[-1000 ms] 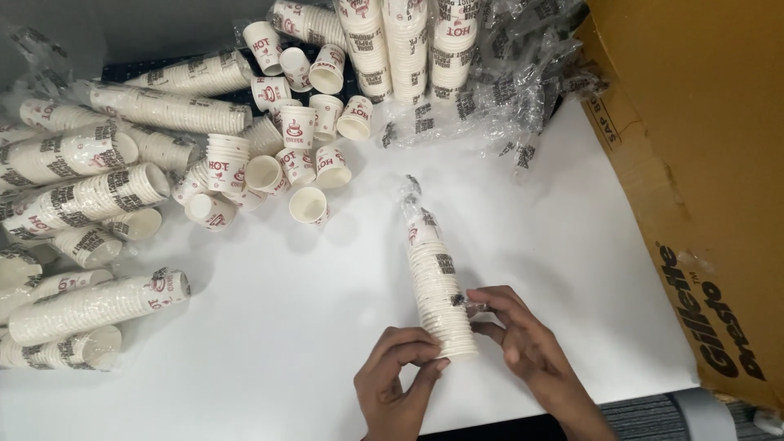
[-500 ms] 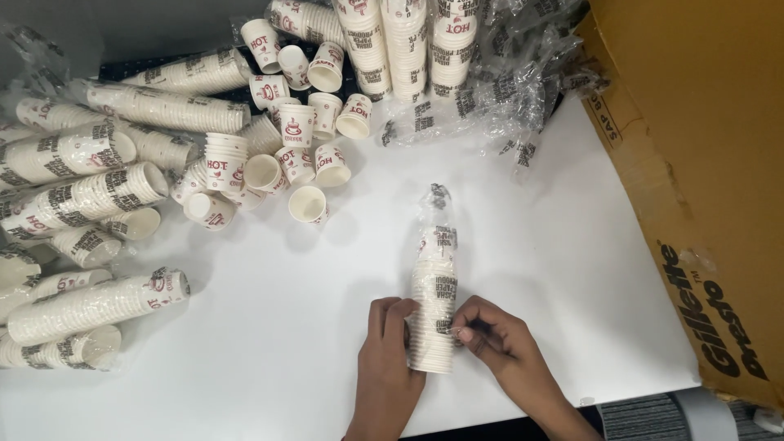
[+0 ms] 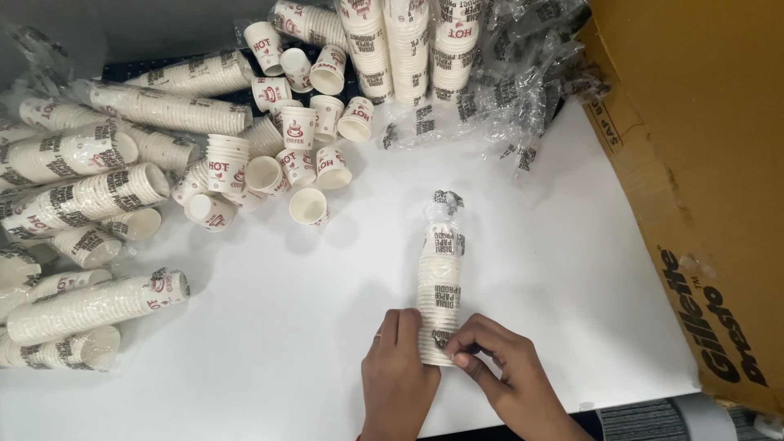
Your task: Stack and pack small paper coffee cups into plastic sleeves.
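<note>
Hands at 6 o'clock, nearest the camera, both closed on the near end of one wrapped cup stack [image 3: 441, 278].

1. Left hand [image 3: 398, 376]: fingers pressed together and laid flat along the 9 o'clock side of the stack, bracing it. Thumb hidden; contact on the underside impossible to tell.
2. Right hand [image 3: 510, 380]: fingertips [image 3: 465, 353] bent in and pinching the clear film at the stack's base, on the 3 o'clock side.
3. Wrapped cup stack: lying on the white table [image 3: 327, 327], just right of centre, long axis toward 12 o'clock. Film on from end to end, gathered into a twisted tail [image 3: 447, 200] at the far tip.

Step in hand, judged from the grip: working the film at the base of the stack, film not yet off. Next move, as a judgement only: calls for a firm brace from the left hand and a light pull at the film, to avoid crushing the thin paper rims or spilling the cups apart.

Farther out:
- Lying cup stacks [image 3: 90, 306] at 9 o'clock, well apart from the hands.
- Loose paper cups [image 3: 298, 155] heaped toward 11 o'clock, some upright, some tipped over.
- Long cup stacks [image 3: 408, 49] at 12 o'clock.
- Crumpled clear wrappers [image 3: 531, 90] at 1 o'clock.
- Brown cardboard box [image 3: 702, 163] along the 3 o'clock edge of the table.
</note>
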